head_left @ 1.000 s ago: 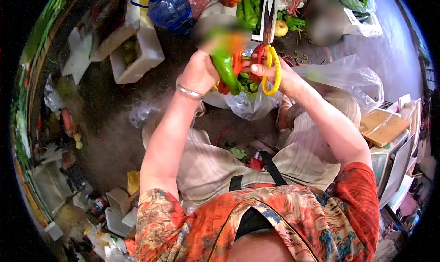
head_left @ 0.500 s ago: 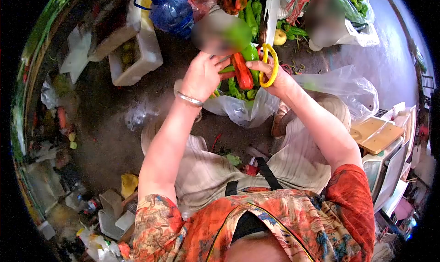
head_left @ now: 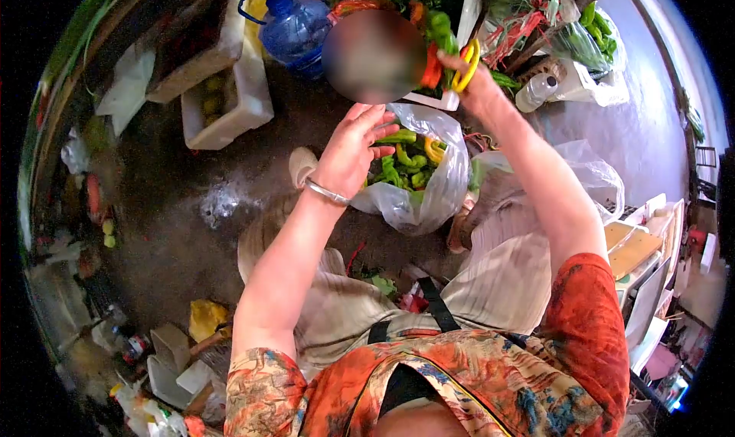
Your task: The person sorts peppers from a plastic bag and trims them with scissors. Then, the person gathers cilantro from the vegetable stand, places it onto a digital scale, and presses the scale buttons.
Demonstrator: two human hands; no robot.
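My right hand (head_left: pixel 473 79) is at the white box (head_left: pixel 468 16), closed round yellow-handled scissors (head_left: pixel 468 63), with a green pepper (head_left: pixel 440 31) and a red pepper (head_left: pixel 431 68) at its fingertips. My left hand (head_left: pixel 354 145), with a silver bracelet on the wrist, has its fingers spread and holds nothing. It hovers beside the left edge of a clear plastic bag (head_left: pixel 440 196) of green and yellow peppers (head_left: pixel 413 161). A blurred patch hides what lies just beyond my left hand.
Beyond my left hand stands a blue water jug (head_left: pixel 295 35). A foam box (head_left: pixel 253 104) lies to the left. At the right are a clear bottle (head_left: pixel 536 91), another plastic bag (head_left: pixel 586 169) and a wooden board (head_left: pixel 632 249).
My right hand has moved up and right with the scissors and peppers, from over the bag to the white box. My left hand has moved slightly right and down, its fingers spread.
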